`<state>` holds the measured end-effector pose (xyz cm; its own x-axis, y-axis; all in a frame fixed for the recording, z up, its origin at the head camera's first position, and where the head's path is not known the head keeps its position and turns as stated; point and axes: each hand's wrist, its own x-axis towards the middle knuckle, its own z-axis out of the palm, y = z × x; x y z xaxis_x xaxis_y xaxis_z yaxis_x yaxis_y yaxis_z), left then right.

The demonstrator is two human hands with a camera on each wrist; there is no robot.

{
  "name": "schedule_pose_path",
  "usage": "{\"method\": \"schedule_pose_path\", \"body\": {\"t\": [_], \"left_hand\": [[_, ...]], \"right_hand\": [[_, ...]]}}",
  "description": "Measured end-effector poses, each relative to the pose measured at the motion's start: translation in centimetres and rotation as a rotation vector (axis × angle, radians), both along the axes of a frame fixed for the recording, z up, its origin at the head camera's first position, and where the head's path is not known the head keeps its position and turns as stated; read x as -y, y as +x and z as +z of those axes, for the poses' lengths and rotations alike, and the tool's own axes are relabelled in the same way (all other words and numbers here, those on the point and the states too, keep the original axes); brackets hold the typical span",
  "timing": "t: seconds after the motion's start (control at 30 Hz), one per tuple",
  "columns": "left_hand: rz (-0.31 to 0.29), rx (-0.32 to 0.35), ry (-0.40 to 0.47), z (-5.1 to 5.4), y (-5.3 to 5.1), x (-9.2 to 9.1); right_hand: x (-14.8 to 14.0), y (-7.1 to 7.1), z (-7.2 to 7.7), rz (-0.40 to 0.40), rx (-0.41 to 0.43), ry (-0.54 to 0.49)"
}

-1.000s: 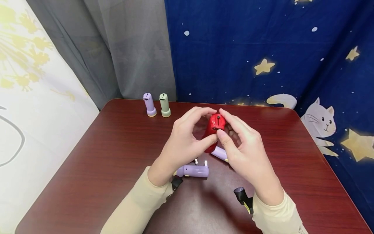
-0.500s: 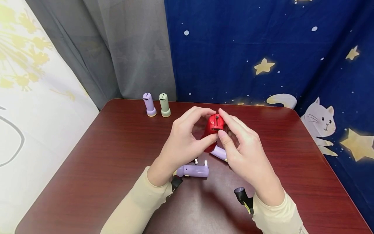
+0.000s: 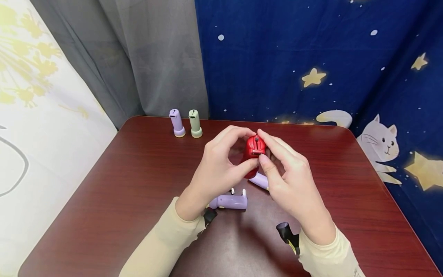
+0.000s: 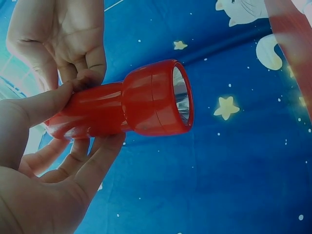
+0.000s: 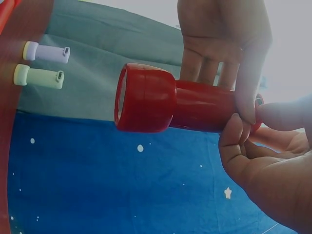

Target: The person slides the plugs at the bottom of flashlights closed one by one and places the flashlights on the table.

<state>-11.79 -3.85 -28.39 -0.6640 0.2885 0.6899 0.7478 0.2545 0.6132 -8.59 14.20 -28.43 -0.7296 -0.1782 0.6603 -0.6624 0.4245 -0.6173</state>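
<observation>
Above the worktop (image 3: 145, 173), inside its far edge | left hand (image 3: 220, 158), right hand (image 3: 294, 176): fingers grasping red torch (image 3: 254, 148) | it's sitting slightly further left than a second ago | handling apparently continuing

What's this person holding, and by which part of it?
A red flashlight: the left hand holds it around its narrow body, the right hand at the tail end. No hand touches the wide head.
</observation>
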Motion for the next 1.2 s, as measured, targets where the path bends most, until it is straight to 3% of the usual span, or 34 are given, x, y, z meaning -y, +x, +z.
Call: {"method": "schedule_pose_path", "body": {"t": [0.4,0.6,0.73,0.83,0.97,1.2], "left_hand": [[-0.015,-0.015,-0.009,0.0,-0.2,-0.6],[-0.01,-0.035,-0.047,0.0,-0.4,-0.6],[0.018,-0.009,-0.122,0.0,-1.1,-0.2],[0.044,0.065,-0.215,0.4,-2.3,0.2],[0.125,0.178,-0.333,1.3,-4.9,1.2],[0.292,0.395,-0.386,0.8,-10.5,3.1]], "right_hand": [[-0.7,0.5,0.5,-0.046,0.019,0.082],[-1.2,0.7,0.9,-0.055,0.095,0.143],[-1.7,0.4,1.1,-0.041,0.2,0.196],[-2.4,-0.2,1.4,-0.042,0.301,0.264],[-3.0,-1.4,1.1,-0.044,0.405,0.406],[-3.4,-4.3,-2.4,-0.057,0.526,0.687]]}}
